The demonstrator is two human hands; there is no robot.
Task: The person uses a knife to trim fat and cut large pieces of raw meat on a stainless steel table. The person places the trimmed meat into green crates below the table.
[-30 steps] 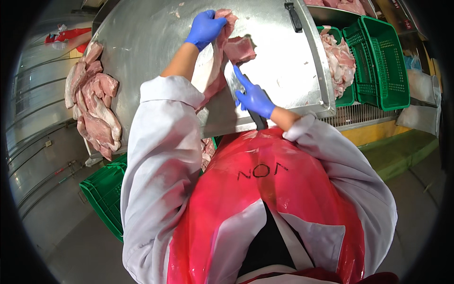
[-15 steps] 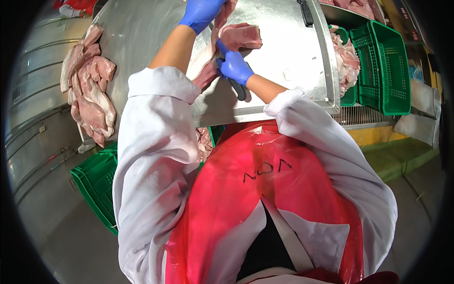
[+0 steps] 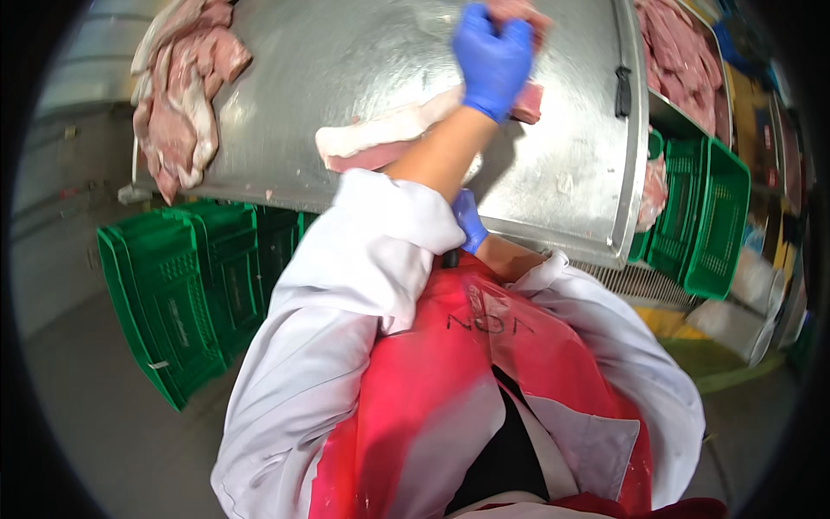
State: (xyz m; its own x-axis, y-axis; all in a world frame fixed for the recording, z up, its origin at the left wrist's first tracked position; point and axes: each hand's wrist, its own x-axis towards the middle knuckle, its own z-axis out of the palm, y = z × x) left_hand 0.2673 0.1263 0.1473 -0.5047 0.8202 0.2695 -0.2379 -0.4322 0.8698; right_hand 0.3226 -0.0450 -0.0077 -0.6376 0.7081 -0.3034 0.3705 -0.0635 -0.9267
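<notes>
Your blue-gloved left hand (image 3: pixel 493 65) is closed on a pink piece of raw meat (image 3: pixel 520 12) over the shiny metal bench (image 3: pixel 363 69); a long white-and-pink strip of meat (image 3: pixel 380 134) lies there, passing beneath your left forearm (image 3: pixel 445 156). Your blue-gloved right hand (image 3: pixel 469 221) is by the near edge (mostly behind your white sleeve (image 3: pixel 380 233), so its grip cannot be told).

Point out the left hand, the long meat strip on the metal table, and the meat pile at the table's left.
Left hand (image 3: pixel 493 67): head view, on its back.
Long meat strip (image 3: pixel 385 128): head view, on its white fat.
Meat pile (image 3: pixel 184 91): head view, mid-heap.
</notes>
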